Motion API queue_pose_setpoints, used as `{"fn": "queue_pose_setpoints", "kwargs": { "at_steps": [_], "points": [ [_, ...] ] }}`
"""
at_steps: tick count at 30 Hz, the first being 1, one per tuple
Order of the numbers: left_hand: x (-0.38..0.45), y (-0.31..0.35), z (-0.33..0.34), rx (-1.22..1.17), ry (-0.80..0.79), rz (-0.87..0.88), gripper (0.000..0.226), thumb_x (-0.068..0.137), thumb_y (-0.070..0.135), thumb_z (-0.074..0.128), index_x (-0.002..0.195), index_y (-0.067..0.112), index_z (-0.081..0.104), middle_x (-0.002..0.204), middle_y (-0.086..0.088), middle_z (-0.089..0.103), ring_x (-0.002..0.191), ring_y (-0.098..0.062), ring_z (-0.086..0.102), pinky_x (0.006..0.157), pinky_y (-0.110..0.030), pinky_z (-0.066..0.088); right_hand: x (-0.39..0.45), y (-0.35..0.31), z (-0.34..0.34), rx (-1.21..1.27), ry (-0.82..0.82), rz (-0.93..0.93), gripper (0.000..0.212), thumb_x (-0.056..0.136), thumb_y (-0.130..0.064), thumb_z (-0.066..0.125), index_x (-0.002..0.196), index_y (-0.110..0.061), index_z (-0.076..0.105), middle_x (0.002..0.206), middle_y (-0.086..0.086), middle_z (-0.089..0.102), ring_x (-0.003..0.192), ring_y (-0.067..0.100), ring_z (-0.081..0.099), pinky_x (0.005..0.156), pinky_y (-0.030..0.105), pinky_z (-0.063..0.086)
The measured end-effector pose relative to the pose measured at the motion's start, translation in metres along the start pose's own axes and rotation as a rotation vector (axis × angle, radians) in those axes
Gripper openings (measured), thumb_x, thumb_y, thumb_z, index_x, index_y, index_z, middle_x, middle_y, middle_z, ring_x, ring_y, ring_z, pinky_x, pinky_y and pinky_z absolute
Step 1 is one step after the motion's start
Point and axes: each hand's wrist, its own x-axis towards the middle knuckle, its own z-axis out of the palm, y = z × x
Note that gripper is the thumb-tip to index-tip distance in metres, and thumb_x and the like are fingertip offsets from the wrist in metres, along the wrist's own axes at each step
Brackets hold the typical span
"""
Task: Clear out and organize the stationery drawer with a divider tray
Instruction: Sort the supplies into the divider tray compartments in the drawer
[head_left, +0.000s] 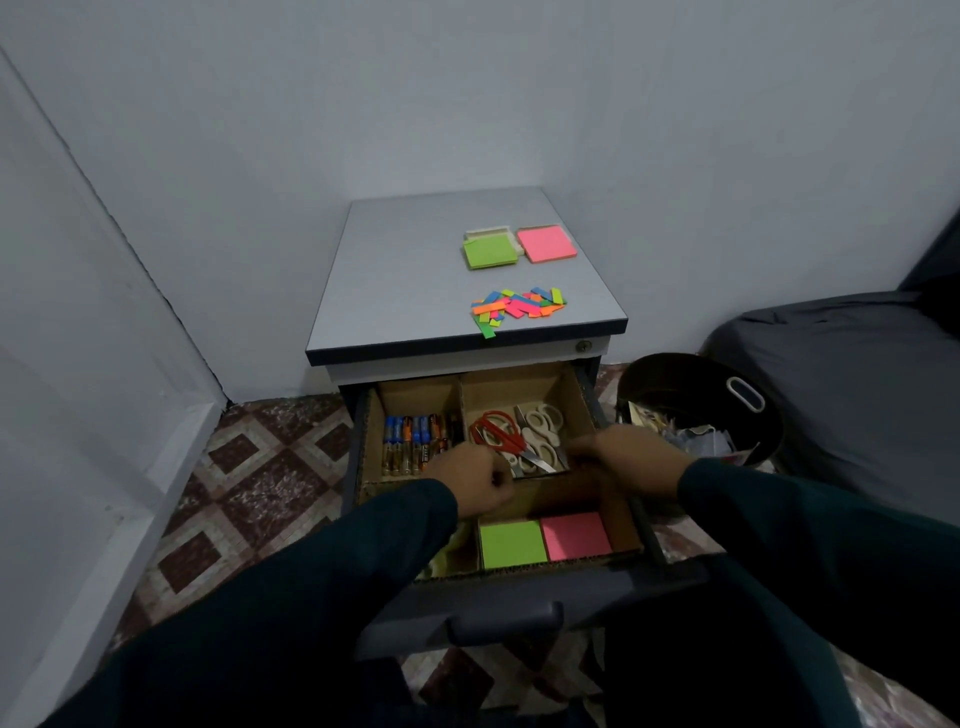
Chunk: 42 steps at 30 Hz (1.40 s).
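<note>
Left hand (475, 480): fingers curled, knuckles up, over the cardboard divider tray (584, 400) at the wall between compartments; whether it pinches anything cannot be told.
Right hand (631, 460): back up, fingers reaching left to the near edge of the scissors compartment; grip hidden.
Both forearms in dark sleeves, extended into the open drawer (498, 605).
Scissors: red-handled scissors (497, 432) and white-handled scissors (543, 422), just beyond both hands.
Batteries (413, 441): a row in the far-left compartment, labels unreadable.
Near compartment: green sticky notes (511, 543) beside pink sticky notes (575, 535).
Cabinet top (405, 275): green pad (491, 252), pink pad (546, 243), a heap of coloured page flags (519, 306).
Right of the cabinet: dark bin (675, 382) with paper scraps.
</note>
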Motion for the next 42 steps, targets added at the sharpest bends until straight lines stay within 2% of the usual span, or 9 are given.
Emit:
{"fn": "queue_pose_setpoints", "kwargs": {
  "at_steps": [4, 8, 12, 19, 26, 29, 34, 39, 42],
  "points": [
    [0.012, 0.002, -0.029, -0.082, 0.125, -0.004, 0.025, 0.093, 0.027, 0.050, 0.097, 0.010, 0.067, 0.084, -0.001, 0.060, 0.069, -0.010, 0.051, 0.062, -0.023, 0.041, 0.012, 0.002, -0.030, 0.009, 0.071, 0.003, 0.029, 0.098, -0.019, 0.046, 0.126, -0.022, 0.053, 0.121, -0.001, 0.061, 0.109, 0.013, 0.058, 0.094, 0.024, 0.043],
    [0.026, 0.000, -0.056, -0.084, 0.172, -0.006, 0.021, 0.092, 0.027, 0.052, 0.091, 0.012, 0.066, 0.088, -0.004, 0.064, 0.079, -0.016, 0.057, 0.070, -0.029, 0.047, 0.028, 0.008, -0.060, 0.004, 0.122, -0.003, 0.026, 0.098, -0.024, 0.046, 0.121, -0.020, 0.055, 0.117, 0.000, 0.062, 0.105, 0.013, 0.058, 0.088, 0.021, 0.042],
    [0.042, -0.001, -0.084, -0.051, 0.204, -0.001, 0.023, 0.092, 0.028, 0.051, 0.097, 0.012, 0.067, 0.095, -0.006, 0.067, 0.087, -0.019, 0.062, 0.078, -0.034, 0.052, 0.049, 0.016, -0.087, -0.033, 0.179, 0.011, 0.023, 0.098, -0.022, 0.044, 0.118, -0.019, 0.056, 0.115, 0.002, 0.062, 0.103, 0.017, 0.058, 0.085, 0.024, 0.043],
    [0.085, -0.013, -0.131, 0.001, 0.296, -0.016, 0.022, 0.090, 0.027, 0.052, 0.095, 0.014, 0.068, 0.098, -0.005, 0.068, 0.089, -0.021, 0.061, 0.080, -0.035, 0.052, 0.096, 0.041, -0.125, -0.051, 0.270, 0.046, 0.023, 0.099, -0.019, 0.042, 0.115, -0.019, 0.058, 0.111, 0.004, 0.066, 0.097, 0.020, 0.060, 0.081, 0.030, 0.046],
    [0.143, -0.043, -0.169, -0.036, 0.407, -0.052, 0.022, 0.092, 0.031, 0.053, 0.107, 0.017, 0.060, 0.112, 0.000, 0.063, 0.102, -0.020, 0.057, 0.082, -0.030, 0.044, 0.143, 0.080, -0.147, -0.073, 0.307, 0.085, 0.023, 0.097, -0.014, 0.045, 0.114, -0.015, 0.060, 0.117, 0.002, 0.062, 0.103, 0.021, 0.058, 0.087, 0.035, 0.048],
    [0.171, -0.055, -0.177, -0.082, 0.453, -0.120, 0.024, 0.094, 0.028, 0.052, 0.113, 0.014, 0.057, 0.116, -0.003, 0.060, 0.105, -0.022, 0.055, 0.084, -0.032, 0.043, 0.163, 0.098, -0.152, -0.098, 0.300, 0.121, 0.025, 0.096, -0.013, 0.046, 0.117, -0.015, 0.059, 0.120, 0.003, 0.058, 0.107, 0.022, 0.056, 0.086, 0.031, 0.045],
    [0.215, -0.070, -0.175, -0.089, 0.440, -0.166, 0.035, 0.095, 0.029, 0.052, 0.126, 0.015, 0.048, 0.130, -0.006, 0.049, 0.118, -0.023, 0.047, 0.093, -0.036, 0.041, 0.200, 0.123, -0.152, -0.110, 0.211, 0.199, 0.033, 0.096, -0.019, 0.051, 0.128, -0.015, 0.049, 0.132, 0.006, 0.049, 0.117, 0.025, 0.049, 0.094, 0.035, 0.043],
    [0.244, -0.077, -0.173, -0.083, 0.314, -0.185, 0.065, 0.092, 0.034, 0.056, 0.146, 0.019, 0.023, 0.149, -0.002, 0.031, 0.131, -0.027, 0.036, 0.100, -0.039, 0.037, 0.237, 0.146, -0.150, 0.014, 0.194, 0.273, 0.042, 0.098, -0.023, 0.047, 0.137, -0.011, 0.038, 0.141, 0.010, 0.041, 0.121, 0.030, 0.046, 0.096, 0.037, 0.038],
    [0.252, -0.081, -0.175, -0.027, 0.249, -0.195, 0.074, 0.089, 0.037, 0.060, 0.148, 0.019, 0.019, 0.147, -0.006, 0.035, 0.130, -0.029, 0.039, 0.102, -0.039, 0.038, 0.253, 0.153, -0.145, 0.109, 0.164, 0.295, 0.056, 0.096, -0.022, 0.051, 0.145, -0.014, 0.025, 0.149, 0.009, 0.033, 0.125, 0.033, 0.043, 0.100, 0.041, 0.035]
  ]
}}
